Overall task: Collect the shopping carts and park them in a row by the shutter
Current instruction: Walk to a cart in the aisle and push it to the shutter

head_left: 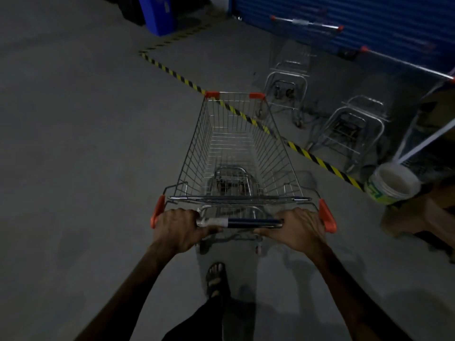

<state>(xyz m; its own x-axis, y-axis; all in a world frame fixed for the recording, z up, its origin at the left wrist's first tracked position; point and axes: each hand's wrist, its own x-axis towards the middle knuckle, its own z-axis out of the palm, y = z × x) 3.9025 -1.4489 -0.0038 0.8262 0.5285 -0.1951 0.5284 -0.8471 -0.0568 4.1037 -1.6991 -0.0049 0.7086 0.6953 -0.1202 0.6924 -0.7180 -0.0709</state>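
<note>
Both hands wrap the shopping cart (pixel 236 148) handle (pixel 246 221): the left hand (pixel 178 228) holds its left end, the right hand (pixel 301 228) its right end, each grip just inside an orange corner guard. The basket reaches ahead of the grips, its front rim crossing the striped floor tape (pixel 317 158). Beyond, ahead and right, two parked carts (pixel 286 77) (pixel 354 126) stand against the blue shutter (pixel 357 25). Right of the right grip sits a white bucket (pixel 391 184). Bare concrete floor (pixel 86 143) spreads left of the left grip.
</note>
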